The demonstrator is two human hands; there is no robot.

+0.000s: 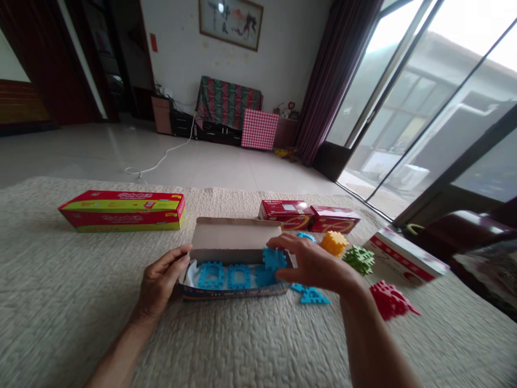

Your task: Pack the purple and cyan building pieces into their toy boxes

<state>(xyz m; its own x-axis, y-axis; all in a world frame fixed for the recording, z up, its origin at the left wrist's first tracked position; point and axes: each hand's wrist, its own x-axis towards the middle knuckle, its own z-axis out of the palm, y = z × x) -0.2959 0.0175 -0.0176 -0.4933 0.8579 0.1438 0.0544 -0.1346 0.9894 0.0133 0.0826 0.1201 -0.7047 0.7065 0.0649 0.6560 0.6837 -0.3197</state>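
A small cardboard box (236, 292) with its lid folded back lies before me, lined with white paper. Several blue interlocking plastic pieces rest inside, among them a square frame piece (210, 285) at the left. My left hand (163, 277) grips the box's left end between thumb and fingers. Over the right end, my right hand (311, 258) pinches a blue building piece (273, 257), held above another blue piece in the box. More blue pieces (313, 296) lie on the cover just right of the box, partly under my right hand.
Yellow pieces (334, 243), green pieces (358, 260) and red pieces (391, 300) sit in stacks to the right. Beyond them leans a white and red box (406, 257). A long red and yellow box (125, 211) stands at left; two red boxes (286, 214) stand behind.
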